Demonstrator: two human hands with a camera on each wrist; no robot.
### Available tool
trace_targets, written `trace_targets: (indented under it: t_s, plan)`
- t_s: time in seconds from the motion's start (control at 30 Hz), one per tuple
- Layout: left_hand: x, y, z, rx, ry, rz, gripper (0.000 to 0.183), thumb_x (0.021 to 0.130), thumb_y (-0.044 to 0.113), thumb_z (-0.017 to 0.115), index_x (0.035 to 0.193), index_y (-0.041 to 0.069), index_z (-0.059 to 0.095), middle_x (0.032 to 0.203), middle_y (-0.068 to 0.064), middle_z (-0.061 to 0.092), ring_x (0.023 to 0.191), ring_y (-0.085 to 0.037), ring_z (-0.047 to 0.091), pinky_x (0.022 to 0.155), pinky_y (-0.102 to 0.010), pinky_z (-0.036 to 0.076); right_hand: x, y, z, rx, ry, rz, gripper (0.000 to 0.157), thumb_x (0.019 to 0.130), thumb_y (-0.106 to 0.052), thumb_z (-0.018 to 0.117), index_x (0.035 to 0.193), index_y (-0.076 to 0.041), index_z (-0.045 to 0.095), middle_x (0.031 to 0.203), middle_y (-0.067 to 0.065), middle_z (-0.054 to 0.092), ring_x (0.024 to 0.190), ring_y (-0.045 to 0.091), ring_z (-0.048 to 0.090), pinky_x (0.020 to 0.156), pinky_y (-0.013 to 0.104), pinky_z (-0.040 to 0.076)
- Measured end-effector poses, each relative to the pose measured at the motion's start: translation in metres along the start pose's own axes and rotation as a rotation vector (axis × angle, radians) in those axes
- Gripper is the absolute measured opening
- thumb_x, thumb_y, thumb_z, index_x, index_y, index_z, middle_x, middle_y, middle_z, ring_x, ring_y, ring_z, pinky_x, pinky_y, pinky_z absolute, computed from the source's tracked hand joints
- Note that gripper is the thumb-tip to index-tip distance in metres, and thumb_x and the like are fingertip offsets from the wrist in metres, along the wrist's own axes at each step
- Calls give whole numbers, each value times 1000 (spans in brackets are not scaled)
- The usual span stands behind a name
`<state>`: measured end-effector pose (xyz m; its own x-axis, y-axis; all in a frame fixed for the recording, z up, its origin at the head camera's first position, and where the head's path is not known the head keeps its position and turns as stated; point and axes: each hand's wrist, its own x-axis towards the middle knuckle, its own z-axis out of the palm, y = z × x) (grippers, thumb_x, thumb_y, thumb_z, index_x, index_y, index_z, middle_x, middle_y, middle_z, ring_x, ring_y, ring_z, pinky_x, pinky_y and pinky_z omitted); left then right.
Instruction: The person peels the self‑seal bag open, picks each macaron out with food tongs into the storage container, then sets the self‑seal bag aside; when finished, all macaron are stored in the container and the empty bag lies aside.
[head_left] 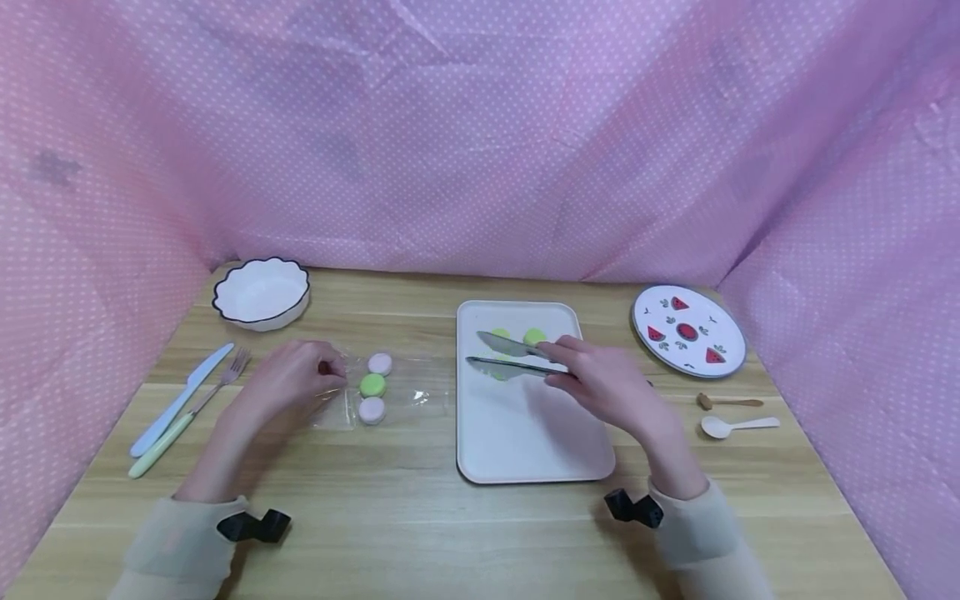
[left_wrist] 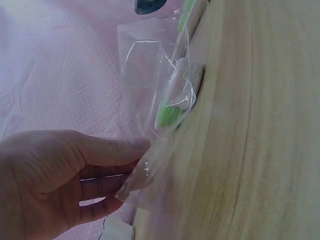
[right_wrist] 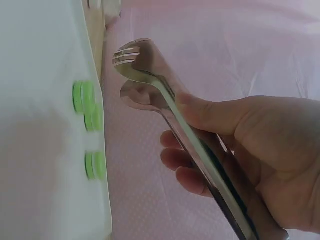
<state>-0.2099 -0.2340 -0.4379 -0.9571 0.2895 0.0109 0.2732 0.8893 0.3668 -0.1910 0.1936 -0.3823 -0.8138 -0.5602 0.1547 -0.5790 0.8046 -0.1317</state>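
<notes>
My left hand (head_left: 288, 379) pinches the edge of a clear plastic bag (head_left: 423, 396) between thumb and fingers. Inside the bag appear two pale pink macarons (head_left: 379, 363) with a green macaron (head_left: 372, 385) between them. Over the white tray (head_left: 525, 454), my right hand (head_left: 611, 379) grips metal tongs (right_wrist: 187, 131) whose arms stand apart. Nothing sits between the tong tips. Three green macarons (right_wrist: 95, 165) lie on the tray; in the head view the tongs partly cover them.
At the left lie a blue-handled knife (head_left: 180, 400) and a green-handled fork (head_left: 172, 437), with a scalloped white bowl (head_left: 281, 318) behind. A watermelon-patterned plate (head_left: 701, 332), a small wooden utensil (head_left: 738, 402) and a white spoon (head_left: 738, 425) are at the right.
</notes>
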Motion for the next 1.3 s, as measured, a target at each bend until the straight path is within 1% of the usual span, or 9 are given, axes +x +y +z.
trace_targets:
  t_s: [0.13,0.23,0.37,0.5,0.7,0.83,0.97,1.13,1.3]
  plan:
    - [-1,-3,0,3,-1,-8,10,77,21,75,76,30,71,79,12,68,73,-9,57,68,-31,45,17,-21,7,10,-54,-34,37,87,-30,67,123,-27,61,95,-11,63,66,7,52,54,24,39]
    - [0,-4,1,1,-5,-6,10,77,20,74,76,30,72,78,14,67,72,-8,56,68,-30,44,26,-33,13,6,-75,-61,35,86,-29,68,121,-28,62,96,-11,64,68,6,53,59,24,43]
    - [1,-4,2,1,-6,0,12,77,19,73,76,30,72,76,14,67,71,-8,55,67,-29,44,34,-44,21,-40,-67,-96,35,85,-28,69,119,-29,63,96,-10,65,67,6,53,58,25,44]
    - [3,-5,2,3,-10,1,12,77,18,73,76,30,72,76,14,66,70,-8,55,67,-29,43,40,-52,26,-92,-61,-123,33,83,-29,71,115,-31,63,89,-12,61,60,6,48,50,24,39]
    - [3,-2,2,-5,0,-4,10,78,20,74,76,29,70,77,12,67,72,-9,57,68,-31,46,47,-62,29,-152,-34,-169,31,82,-29,72,111,-31,62,83,-12,56,55,6,46,46,22,33]
    - [2,1,1,-9,39,8,9,79,23,74,77,30,69,80,10,68,76,-10,59,71,-33,48,54,-69,31,-164,-20,-166,30,83,-30,70,112,-30,62,84,-11,56,58,7,47,44,22,32]
    - [0,5,1,-10,68,30,8,79,23,75,79,29,69,80,10,68,74,-9,59,69,-32,48,62,-76,37,-141,-17,-146,30,85,-29,69,114,-27,63,84,-11,57,59,8,48,43,23,32]
    - [-1,7,-1,-11,90,57,7,79,24,75,81,28,69,82,10,68,76,-9,61,69,-33,50,72,-83,47,-127,8,-126,22,85,-27,69,105,-21,63,83,-8,59,57,10,49,43,24,33]
    - [0,9,-1,-7,108,85,6,79,24,75,81,27,70,84,9,68,78,-10,64,71,-35,52,76,-85,54,-129,7,-115,20,85,-26,70,102,-19,63,84,-7,59,57,9,49,45,23,34]
